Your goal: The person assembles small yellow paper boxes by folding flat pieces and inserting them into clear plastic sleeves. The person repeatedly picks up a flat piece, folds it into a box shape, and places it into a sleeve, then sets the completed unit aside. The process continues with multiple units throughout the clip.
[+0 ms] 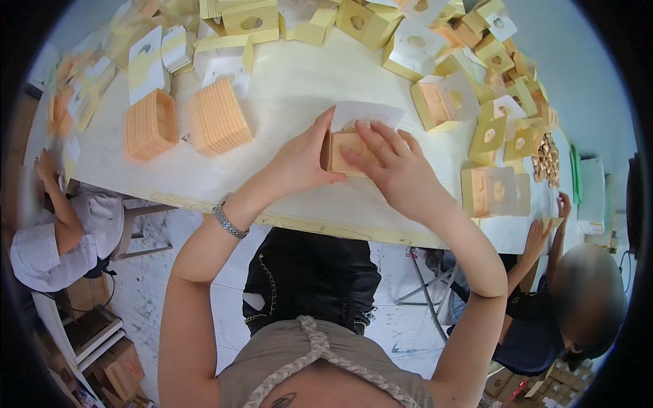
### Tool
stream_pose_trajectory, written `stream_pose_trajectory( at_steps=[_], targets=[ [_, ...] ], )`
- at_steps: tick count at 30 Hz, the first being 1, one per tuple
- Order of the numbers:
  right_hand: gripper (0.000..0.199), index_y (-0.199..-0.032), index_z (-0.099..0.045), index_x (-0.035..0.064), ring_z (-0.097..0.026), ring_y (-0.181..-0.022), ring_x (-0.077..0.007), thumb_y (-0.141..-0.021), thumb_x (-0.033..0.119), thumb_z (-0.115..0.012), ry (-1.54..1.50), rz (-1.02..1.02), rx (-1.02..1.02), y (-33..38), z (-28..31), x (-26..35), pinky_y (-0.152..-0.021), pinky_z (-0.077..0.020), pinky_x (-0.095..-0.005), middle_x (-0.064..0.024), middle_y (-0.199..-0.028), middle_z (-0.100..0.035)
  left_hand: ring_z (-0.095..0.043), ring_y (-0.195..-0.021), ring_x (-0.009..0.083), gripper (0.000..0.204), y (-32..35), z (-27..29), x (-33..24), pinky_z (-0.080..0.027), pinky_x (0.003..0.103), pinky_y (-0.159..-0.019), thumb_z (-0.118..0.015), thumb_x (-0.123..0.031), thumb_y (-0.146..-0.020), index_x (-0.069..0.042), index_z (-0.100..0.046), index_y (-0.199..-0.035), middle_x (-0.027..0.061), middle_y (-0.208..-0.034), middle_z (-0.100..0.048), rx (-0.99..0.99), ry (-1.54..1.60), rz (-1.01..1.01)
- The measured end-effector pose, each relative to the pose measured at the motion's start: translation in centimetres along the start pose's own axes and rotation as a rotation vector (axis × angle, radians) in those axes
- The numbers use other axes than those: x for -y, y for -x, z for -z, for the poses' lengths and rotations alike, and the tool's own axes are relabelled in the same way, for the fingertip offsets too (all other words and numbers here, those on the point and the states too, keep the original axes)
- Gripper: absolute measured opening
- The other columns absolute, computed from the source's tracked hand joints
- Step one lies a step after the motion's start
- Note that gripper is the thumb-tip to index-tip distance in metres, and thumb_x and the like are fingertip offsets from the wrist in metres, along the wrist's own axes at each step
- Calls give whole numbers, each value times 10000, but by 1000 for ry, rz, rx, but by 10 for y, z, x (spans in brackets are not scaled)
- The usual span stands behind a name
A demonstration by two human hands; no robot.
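A small open carton (333, 151) with a peach tray insert (348, 163) inside is held above the table, its white lid flap (371, 113) standing up at the back. My left hand (307, 155) grips the carton's left side, thumb at the near edge and fingers behind. Over the insert, my right hand (398, 163) lies with fingers stretched out, its fingertips touching the tray and the flap's base. The fingers partly hide the insert. Left of my hands stand two nested stacks of peach trays, a left stack (151, 126) and a right stack (221, 119).
Yellow cartons (442, 102) with round cut-outs crowd the table's far and right sides. Flat cartons (146, 68) lie at far left. Gold-wrapped pieces (546, 161) are heaped at right. Co-workers sit at left (61, 231) and right (544, 326). The table's front edge (299, 226) runs before me.
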State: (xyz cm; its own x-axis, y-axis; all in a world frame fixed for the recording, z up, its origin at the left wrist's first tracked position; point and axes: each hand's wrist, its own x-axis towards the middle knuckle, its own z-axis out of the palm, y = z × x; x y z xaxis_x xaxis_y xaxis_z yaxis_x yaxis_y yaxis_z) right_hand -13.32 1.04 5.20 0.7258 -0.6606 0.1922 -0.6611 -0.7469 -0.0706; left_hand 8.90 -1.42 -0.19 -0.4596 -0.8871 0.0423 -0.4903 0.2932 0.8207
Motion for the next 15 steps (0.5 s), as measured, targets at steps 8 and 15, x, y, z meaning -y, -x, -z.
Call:
stream_pose_trajectory(
  at_steps=[8,15],
  targets=[
    [435,-1228,-652,111,-489,-1223,-291,-793,97,-641,-100,21,-26,-4,-2,-2,-1009,-391,-407,-132,-1440,-485,-581,-1156,390,1179,-2,-1,1,-482,386,-948,-908,-274,-625,21,-177,-1502,253,-1299,-535,0,3,-12],
    [480,-1258,-631,75,-494,-1166,-335,-781,25,-648,-61,-68,12,-5,13,9,-995,-422,-407,-156,-1283,-515,-575,-1165,399,1181,-2,2,-2,-484,406,-952,-892,-245,-638,2,-136,-1511,248,-1310,-539,60,26,46]
  ],
)
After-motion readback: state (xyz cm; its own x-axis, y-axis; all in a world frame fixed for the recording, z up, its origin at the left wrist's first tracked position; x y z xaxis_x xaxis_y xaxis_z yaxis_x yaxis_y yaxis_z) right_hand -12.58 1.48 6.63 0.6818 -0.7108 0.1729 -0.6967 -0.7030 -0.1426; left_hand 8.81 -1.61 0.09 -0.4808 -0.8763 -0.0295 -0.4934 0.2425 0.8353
